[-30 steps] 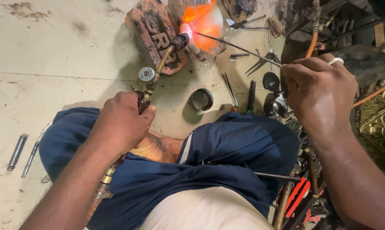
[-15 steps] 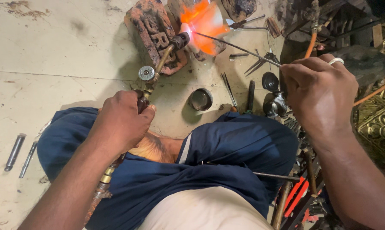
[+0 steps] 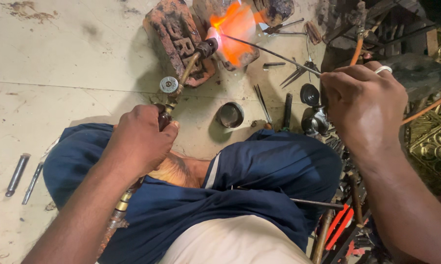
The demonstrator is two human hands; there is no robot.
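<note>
Left hand clenched around gas torch, flame aimed at glowing workpiece on brick; right hand pinching filler rod, tip fed into heat.

Left hand is gripping a brass gas torch, its flame playing on a glowing workpiece at top centre. Right hand is pinching a thin filler rod, tip entering the flame beside a reddish brick.
</note>
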